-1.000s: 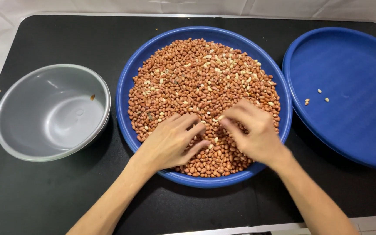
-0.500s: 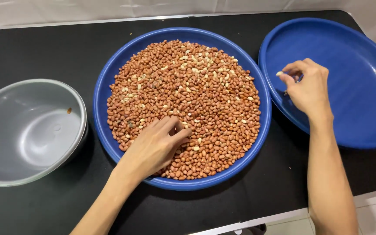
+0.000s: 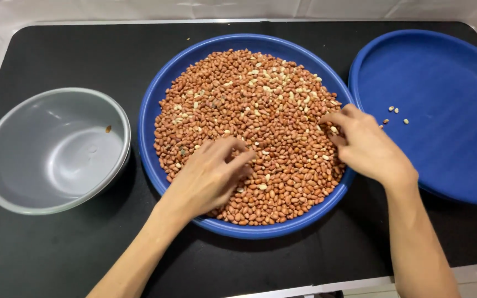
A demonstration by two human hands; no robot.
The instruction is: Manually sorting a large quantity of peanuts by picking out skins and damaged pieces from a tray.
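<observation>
Both hands are in the middle blue tray [image 3: 150,110] full of peanuts [image 3: 249,121]. Left hand [image 3: 208,179] rests on the pile, fingers loosely curled, can't tell if it's pinching any. Right hand [image 3: 368,146] sits at the right rim, fingertips together on a pale nut. Grey bowl [image 3: 6,182] left, second blue tray [image 3: 443,160] right holding about 5 pale bits [image 3: 394,113].

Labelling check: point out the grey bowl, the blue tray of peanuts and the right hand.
grey bowl [image 3: 56,154]: head view, inner bottom.
blue tray of peanuts [image 3: 149,105]: head view, left rim.
right hand [image 3: 368,148]: head view, back of hand.
</observation>
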